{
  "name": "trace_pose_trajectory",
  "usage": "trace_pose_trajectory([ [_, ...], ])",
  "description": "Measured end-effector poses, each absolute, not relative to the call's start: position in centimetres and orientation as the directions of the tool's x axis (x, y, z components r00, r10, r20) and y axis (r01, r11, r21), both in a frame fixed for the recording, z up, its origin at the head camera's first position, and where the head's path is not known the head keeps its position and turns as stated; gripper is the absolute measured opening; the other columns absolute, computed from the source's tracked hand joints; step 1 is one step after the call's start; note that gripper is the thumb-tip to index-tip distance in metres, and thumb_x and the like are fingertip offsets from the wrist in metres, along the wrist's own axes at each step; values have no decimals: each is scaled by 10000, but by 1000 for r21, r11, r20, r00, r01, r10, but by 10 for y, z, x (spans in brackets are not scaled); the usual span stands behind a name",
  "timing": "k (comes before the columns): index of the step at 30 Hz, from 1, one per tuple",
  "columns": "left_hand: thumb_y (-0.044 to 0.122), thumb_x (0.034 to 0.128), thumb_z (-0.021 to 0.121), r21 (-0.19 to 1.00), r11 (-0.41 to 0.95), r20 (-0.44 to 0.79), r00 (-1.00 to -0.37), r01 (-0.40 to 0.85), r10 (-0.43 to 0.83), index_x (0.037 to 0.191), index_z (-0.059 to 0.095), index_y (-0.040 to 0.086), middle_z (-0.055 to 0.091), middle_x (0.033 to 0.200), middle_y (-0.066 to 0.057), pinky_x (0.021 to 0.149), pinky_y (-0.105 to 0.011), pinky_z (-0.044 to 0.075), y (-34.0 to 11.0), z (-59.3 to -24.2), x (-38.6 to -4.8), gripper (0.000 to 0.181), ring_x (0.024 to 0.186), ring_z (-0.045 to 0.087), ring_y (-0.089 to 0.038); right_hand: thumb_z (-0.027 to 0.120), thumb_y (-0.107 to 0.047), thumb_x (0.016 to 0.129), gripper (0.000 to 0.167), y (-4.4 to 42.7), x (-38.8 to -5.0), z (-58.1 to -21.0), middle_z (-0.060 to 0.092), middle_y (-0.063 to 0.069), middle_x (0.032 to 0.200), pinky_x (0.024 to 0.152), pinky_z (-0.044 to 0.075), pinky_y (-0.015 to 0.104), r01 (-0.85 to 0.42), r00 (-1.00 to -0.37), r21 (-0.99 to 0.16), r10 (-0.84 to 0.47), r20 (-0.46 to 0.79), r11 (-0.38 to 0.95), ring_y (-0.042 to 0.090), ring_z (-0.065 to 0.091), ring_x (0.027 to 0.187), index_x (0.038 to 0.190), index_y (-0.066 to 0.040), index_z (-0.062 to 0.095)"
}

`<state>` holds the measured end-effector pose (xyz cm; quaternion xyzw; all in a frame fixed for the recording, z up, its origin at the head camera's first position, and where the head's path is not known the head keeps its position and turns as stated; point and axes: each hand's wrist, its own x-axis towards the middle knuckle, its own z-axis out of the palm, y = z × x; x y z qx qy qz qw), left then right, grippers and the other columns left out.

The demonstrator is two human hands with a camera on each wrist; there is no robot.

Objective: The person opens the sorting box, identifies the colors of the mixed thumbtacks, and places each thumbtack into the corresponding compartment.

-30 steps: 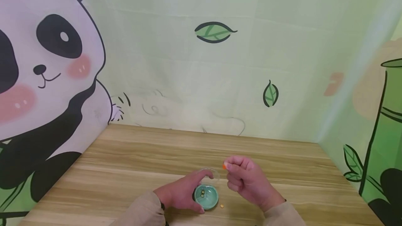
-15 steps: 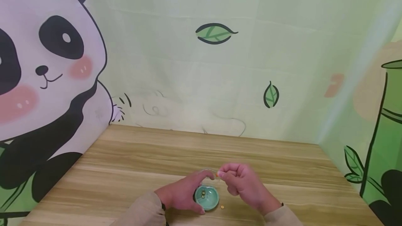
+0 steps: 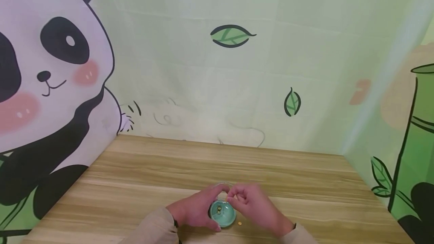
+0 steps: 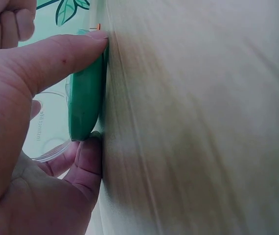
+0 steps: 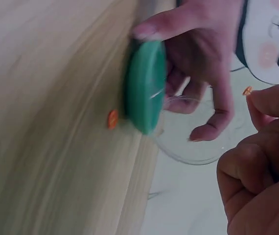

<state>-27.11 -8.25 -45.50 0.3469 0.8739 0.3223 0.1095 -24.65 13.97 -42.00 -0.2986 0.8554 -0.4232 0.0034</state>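
A small round green case (image 3: 228, 218) with a raised transparent lid (image 5: 186, 160) sits on the wooden table. My left hand (image 3: 196, 207) grips it from the left, thumb at the near side and fingers at the far side. Inside the case lie a few tiny yellowish pieces (image 3: 219, 210). Between thumb and forefinger, my right hand (image 3: 255, 205) pinches a tiny orange piece (image 5: 247, 91), just above the case's far right rim in the head view. A similar loose orange piece (image 3: 239, 223) lies on the table to the right of the case.
The wooden table (image 3: 162, 165) reaches back to a pale green cloth backdrop (image 3: 190, 70). A printed panda (image 3: 64, 86) covers the left side, and printed bamboo (image 3: 417, 142) stands on the right.
My right hand has moved left and nearer, down toward the case, with the small orange piece in its pinch. The left hand and the case have stayed in place.
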Motion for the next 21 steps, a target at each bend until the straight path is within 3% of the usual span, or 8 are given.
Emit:
trace_pose_trajectory([
  [9, 296, 714, 936, 620, 543, 55, -722, 566, 689, 1406, 382, 381, 516, 1342, 2, 978, -299, 456, -83, -455, -272, 891, 1118, 536, -109, 673, -72, 929, 90, 134, -248, -425, 427, -175, 610, 519, 338, 142, -650, -754, -412, -606, 253, 638, -60, 346, 550, 875, -142, 693],
  [16, 264, 717, 934, 619, 522, 78, -707, 587, 703, 1415, 378, 371, 507, 1383, -14, 995, -298, 446, -83, -454, -271, 899, 1157, 522, -121, 703, -85, 901, 86, 134, -250, -428, 614, -136, 699, 607, 427, 160, -729, -682, -191, -675, 281, 657, -42, 449, 619, 848, -150, 683],
  [21, 265, 723, 933, 621, 513, 81, -699, 593, 711, 1424, 374, 336, 510, 1362, -28, 992, -292, 437, -84, -455, -271, 899, 1148, 513, -126, 721, -89, 875, 93, 135, -250, -431, 678, -116, 735, 630, 467, 182, -752, -647, -93, -704, 291, 653, -8, 549, 662, 822, -162, 700],
])
